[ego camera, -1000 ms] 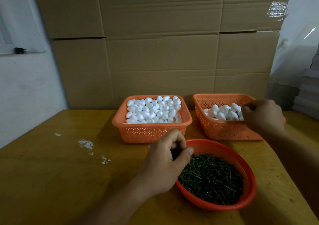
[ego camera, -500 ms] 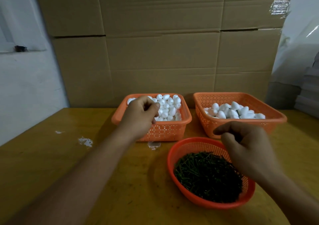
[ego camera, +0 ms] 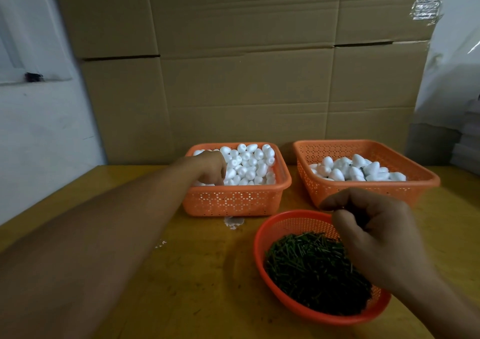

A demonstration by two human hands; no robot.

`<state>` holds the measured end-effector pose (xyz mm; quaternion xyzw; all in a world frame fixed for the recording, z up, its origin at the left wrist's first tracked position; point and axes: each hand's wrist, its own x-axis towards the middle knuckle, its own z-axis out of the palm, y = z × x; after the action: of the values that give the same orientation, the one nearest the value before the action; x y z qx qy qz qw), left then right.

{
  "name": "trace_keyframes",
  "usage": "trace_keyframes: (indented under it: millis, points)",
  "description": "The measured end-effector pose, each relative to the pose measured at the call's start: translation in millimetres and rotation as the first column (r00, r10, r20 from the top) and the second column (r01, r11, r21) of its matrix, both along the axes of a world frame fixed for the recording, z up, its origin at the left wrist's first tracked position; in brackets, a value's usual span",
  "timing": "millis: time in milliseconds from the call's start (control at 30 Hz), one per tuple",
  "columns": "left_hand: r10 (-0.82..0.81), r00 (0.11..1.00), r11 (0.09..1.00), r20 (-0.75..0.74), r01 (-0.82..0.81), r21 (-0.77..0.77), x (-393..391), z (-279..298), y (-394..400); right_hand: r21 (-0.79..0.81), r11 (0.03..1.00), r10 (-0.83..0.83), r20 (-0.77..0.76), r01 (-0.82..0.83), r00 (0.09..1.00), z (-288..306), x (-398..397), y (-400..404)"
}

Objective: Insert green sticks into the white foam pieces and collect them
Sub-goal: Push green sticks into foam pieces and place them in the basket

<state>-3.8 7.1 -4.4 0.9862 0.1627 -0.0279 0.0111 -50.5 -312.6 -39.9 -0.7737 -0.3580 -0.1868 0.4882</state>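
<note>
My left hand [ego camera: 211, 166] reaches into the left orange basket [ego camera: 233, 201], which is full of plain white foam pieces [ego camera: 249, 164]. Its fingers point down among the pieces and the fingertips are hidden. My right hand [ego camera: 374, 237] hovers over the near round orange basket [ego camera: 262, 237], which holds a heap of green sticks [ego camera: 309, 263]. Its fingers are curled, with thumb and forefinger pinched together on what looks like a thin green stick. The right orange basket [ego camera: 363, 194] holds several foam pieces [ego camera: 358, 171], with dark stick ends showing between some.
The baskets stand on a yellow wooden table [ego camera: 181, 273] with white foam crumbs [ego camera: 233, 221] in front of the left basket. Stacked cardboard boxes [ego camera: 246, 78] wall off the back. A white wall [ego camera: 39, 130] is at the left and plastic-wrapped goods [ego camera: 457, 65] at the right.
My left hand went from the stick basket to the left foam basket and dipped its fingers in. My right hand left the right basket and came over the green sticks.
</note>
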Motion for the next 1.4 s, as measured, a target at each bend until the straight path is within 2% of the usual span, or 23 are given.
trace_keyframes:
  millis: [67,233,500,600,867,1033,1100,1200,1400]
  points:
    - [-0.005,0.999,0.997,-0.032,0.008,0.077,2.6,0.0,-4.5,0.015,1.0,-0.003,0.016,0.003,1.0,1.5,-0.4,-0.7]
    - [-0.004,0.994,0.988,-0.113,0.022,0.155,9.3,-2.9,-12.5,0.04,0.999,0.007,0.038,-0.009,0.999,3.3,-3.7,-1.4]
    - [0.043,0.994,0.96,-0.098,-0.014,0.279,24.0,-14.7,-8.0,0.016,0.999,0.044,0.033,-0.045,0.998,0.4,-8.0,1.4]
    - [0.033,0.993,0.96,-0.11,0.0,0.281,23.1,-15.7,-10.7,0.009,0.998,0.062,0.025,-0.062,0.998,-0.2,-8.5,2.4]
    - [-0.04,0.992,0.984,-0.121,0.06,0.168,19.6,-14.9,-7.2,-0.014,0.998,0.064,0.027,-0.063,0.998,0.4,-8.8,2.1]
    - [-0.054,0.997,0.996,-0.056,0.057,0.065,19.6,-10.1,-3.3,-0.016,0.998,0.063,0.019,-0.063,0.998,0.2,-7.1,1.6]
    - [-0.054,0.999,0.998,0.007,0.053,0.023,19.3,-6.9,-3.6,-0.019,0.998,0.064,0.016,-0.064,0.998,-0.4,-6.2,1.5]
    - [-0.066,0.983,0.988,0.172,0.088,-0.123,16.1,-1.4,-6.1,-0.018,0.998,0.064,0.012,-0.064,0.998,-1.7,-5.3,1.3]
    - [-0.057,0.879,0.893,0.473,0.257,-0.369,-12.8,11.7,-22.5,-0.037,0.997,0.061,0.015,-0.06,0.998,-5.6,-1.7,1.1]
